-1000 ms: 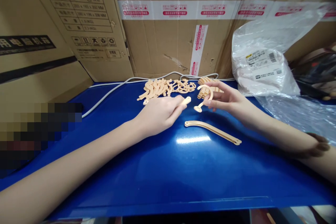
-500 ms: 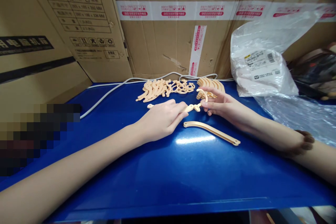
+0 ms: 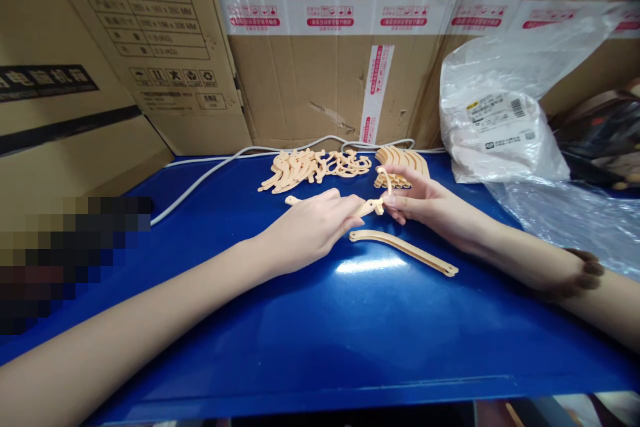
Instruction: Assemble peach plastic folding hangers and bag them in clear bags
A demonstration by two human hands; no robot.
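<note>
Ctr frame, L grip [image 3: 311, 225] clasped slim beige plastic bar [image 3: 368, 207]. R grip [image 3: 419, 197] pinched curved beige plastic hook [image 3: 389, 183] beside it.

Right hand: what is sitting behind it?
A stack of curved beige pieces shows above the right hand and through the gap in its grip; whatever lies directly behind the hand is covered and cannot be seen.

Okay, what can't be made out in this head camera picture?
Head view:
Middle of the slender beige plastic bar: covered by the left hand.
Part of the curved beige plastic hook: hidden by the right hand.
Whether bar and hook are joined: too small to tell.
Fine print on the translucent white plastic bag: blurred.
</note>
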